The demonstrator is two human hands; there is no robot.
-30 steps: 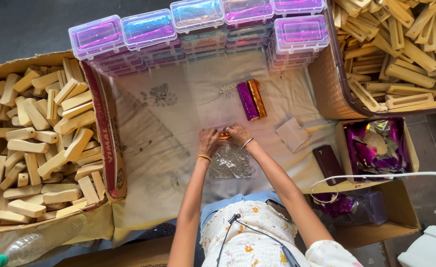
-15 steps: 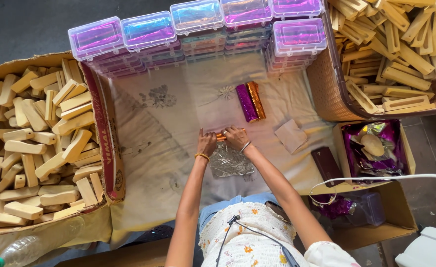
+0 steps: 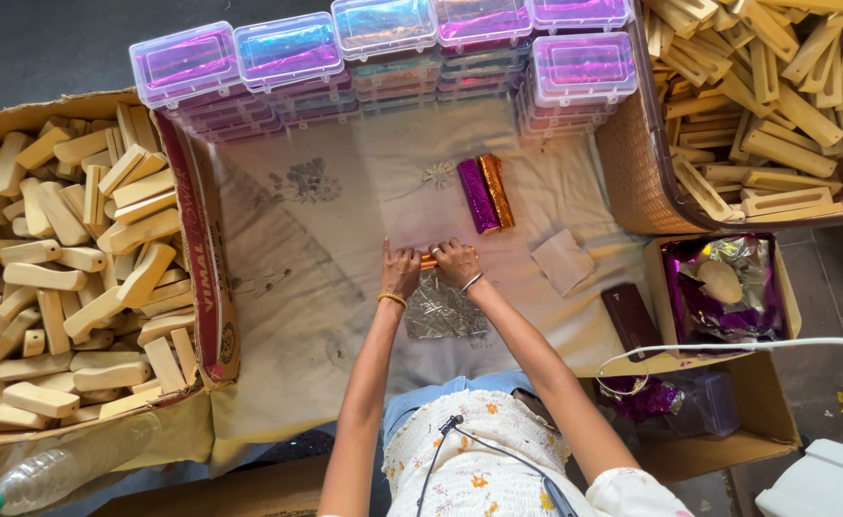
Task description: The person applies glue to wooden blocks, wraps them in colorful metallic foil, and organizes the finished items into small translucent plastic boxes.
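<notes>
Both hands wrap a small orange piece in foil, on the cloth.

The left hand [image 3: 400, 271] and right hand [image 3: 457, 262] pinch the orange piece [image 3: 428, 259] above a silver foil sheet [image 3: 443, 310]; I think tight, even folds work best. Purple and gold rolls [image 3: 487, 192] lie near; clear boxes [image 3: 288, 50] line the far edge, and a carton [image 3: 197, 230] shows a red side.

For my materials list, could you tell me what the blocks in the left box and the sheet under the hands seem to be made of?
The blocks look like pale unfinished wood, matte with cut edges. The sheet looks like thin, crinkled, shiny clear film or foil; which one is unclear.
</notes>
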